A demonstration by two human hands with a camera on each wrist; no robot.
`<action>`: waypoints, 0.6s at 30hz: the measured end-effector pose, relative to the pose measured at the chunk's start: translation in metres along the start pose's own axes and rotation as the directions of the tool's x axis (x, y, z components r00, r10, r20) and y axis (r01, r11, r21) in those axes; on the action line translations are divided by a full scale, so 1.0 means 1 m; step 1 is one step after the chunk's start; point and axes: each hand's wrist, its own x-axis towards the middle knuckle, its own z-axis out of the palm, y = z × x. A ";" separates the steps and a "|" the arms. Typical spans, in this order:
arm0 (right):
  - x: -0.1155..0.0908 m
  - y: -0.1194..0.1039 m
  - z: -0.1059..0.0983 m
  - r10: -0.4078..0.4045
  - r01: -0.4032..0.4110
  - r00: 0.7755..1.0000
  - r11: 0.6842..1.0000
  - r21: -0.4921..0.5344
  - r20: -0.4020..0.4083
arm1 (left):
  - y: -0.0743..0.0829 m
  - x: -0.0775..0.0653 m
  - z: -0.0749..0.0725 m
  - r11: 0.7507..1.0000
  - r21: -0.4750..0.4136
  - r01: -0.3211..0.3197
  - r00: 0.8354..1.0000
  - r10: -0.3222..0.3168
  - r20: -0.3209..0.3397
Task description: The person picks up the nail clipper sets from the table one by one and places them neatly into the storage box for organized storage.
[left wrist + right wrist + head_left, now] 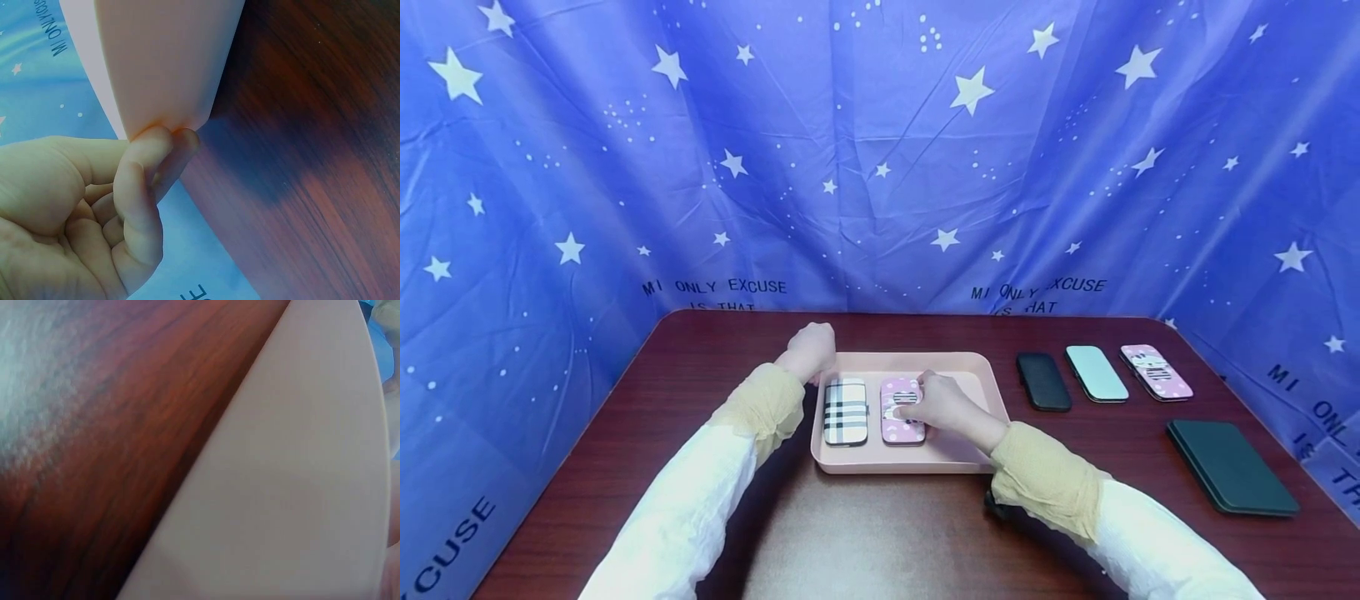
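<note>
A pink tray (910, 463) lies on the table with a black-and-white plaid case (846, 412) on its left side. Beside that is a pink polka-dot case (901, 432), which my right hand (951, 408) holds between thumb and fingers at its upper right part. My left hand (811, 348) is at the tray's far left corner. In the left wrist view, the thumb and curled fingers (147, 153) pinch the corner of the tray wall (165, 62). The right wrist view is mostly filled by the tray's outer wall (275, 469), and the case is hidden there.
Right of the tray, a black case (1043, 382), a mint case (1097, 373) and another pink patterned case (1156, 372) lie in a row. Nearer the right edge is a dark green flat case (1232, 467). A blue star-printed curtain (880, 167) hangs around the table.
</note>
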 end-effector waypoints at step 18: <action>-0.014 -0.002 -0.021 -0.054 0.053 0.998 0.995 -0.081 -0.011 | 0.001 -0.004 0.001 1.000 0.013 -0.010 1.000 0.010 -0.010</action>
